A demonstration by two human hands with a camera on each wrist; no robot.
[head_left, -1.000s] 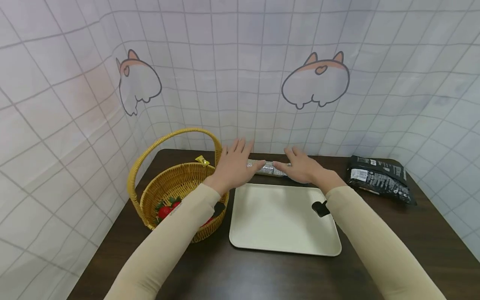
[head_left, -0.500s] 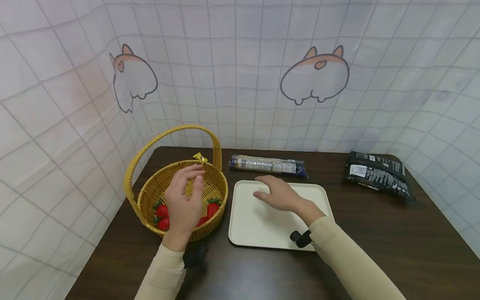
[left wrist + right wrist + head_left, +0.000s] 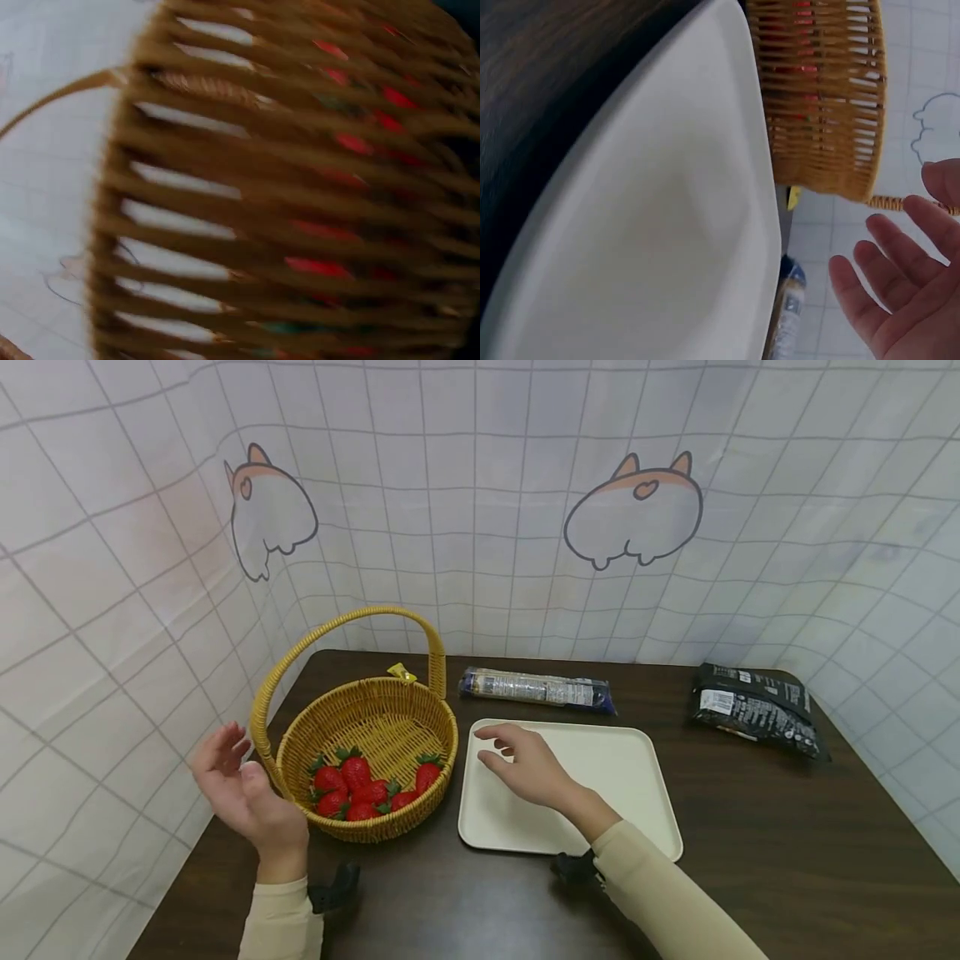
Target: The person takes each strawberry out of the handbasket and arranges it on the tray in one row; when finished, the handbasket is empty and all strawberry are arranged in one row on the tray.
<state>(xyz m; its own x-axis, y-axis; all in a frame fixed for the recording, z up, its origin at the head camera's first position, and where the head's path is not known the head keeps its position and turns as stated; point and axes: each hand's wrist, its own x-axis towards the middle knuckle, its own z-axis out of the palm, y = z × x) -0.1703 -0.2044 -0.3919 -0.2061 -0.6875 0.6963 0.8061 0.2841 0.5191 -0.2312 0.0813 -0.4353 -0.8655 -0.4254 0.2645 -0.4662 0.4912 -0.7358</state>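
In the head view, my left hand [image 3: 251,802] is raised just left of the wicker basket [image 3: 393,714], with its fingers loosely bent and nothing in them. Several red strawberries [image 3: 372,792] with green tops lie inside the basket, beneath its tall arched handle. Above the left part of a cream tray [image 3: 607,768] hovers my right hand [image 3: 528,768], fingers relaxed and holding nothing. Blurred basket weave [image 3: 292,184] fills most of the left wrist view, with red showing through the gaps. The right wrist view shows the spread right hand [image 3: 907,292] beyond the tray's edge.
A long, narrow packet [image 3: 536,687] with blue ends lies behind the tray. At the back right rests a black printed bag [image 3: 753,710]. A small yellow piece [image 3: 401,672] is at the basket's back rim. A white grid curtain [image 3: 495,510] hangs behind the dark table [image 3: 787,852].
Both hands have drawn back from over the long packet. The left hand has crossed the basket to its left side, uncovering the strawberries. The right has come toward the tray's left part.
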